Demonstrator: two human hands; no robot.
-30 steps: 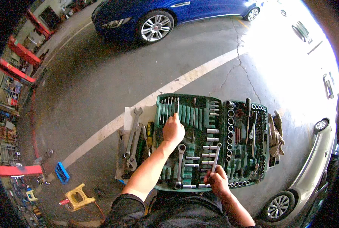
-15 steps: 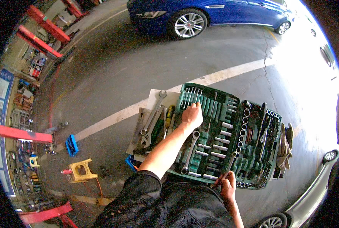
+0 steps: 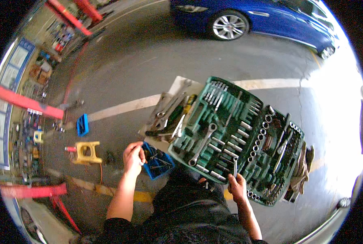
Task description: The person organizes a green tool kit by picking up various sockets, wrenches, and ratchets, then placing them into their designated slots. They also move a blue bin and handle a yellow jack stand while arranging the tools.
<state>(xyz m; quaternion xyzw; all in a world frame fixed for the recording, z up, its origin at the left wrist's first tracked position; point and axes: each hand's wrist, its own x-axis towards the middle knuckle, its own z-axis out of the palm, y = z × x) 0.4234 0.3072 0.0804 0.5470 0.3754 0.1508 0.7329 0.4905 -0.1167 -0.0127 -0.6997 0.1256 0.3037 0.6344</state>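
My right hand (image 3: 237, 188) grips a combination wrench (image 3: 235, 166), its ring end up over the near edge of the open green tool case (image 3: 195, 116). My left hand (image 3: 133, 159) is beside a blue bin (image 3: 154, 178) of metal parts, left of the case. Its fingers are curled together, and a small pale spot shows at the fingertips; what they hold, if anything, is unclear. Inside the case lie a large ratcheting wrench (image 3: 203, 144), several small wrenches (image 3: 215, 95) and rows of sockets (image 3: 231, 146).
Loose wrenches (image 3: 174, 103) and a yellow-handled screwdriver (image 3: 189, 104) lie left of the case. Gloves (image 3: 302, 171) hang at its right side. A yellow stool (image 3: 88, 153) and another blue bin (image 3: 82, 125) stand on the floor. A blue car (image 3: 267, 18) is parked ahead; red lift arms (image 3: 27, 101) are left.
My left hand has left the small wrenches in the case and moved left and nearer, beside the blue bin. My right hand still holds the wrench, now more upright. The view has swung left.
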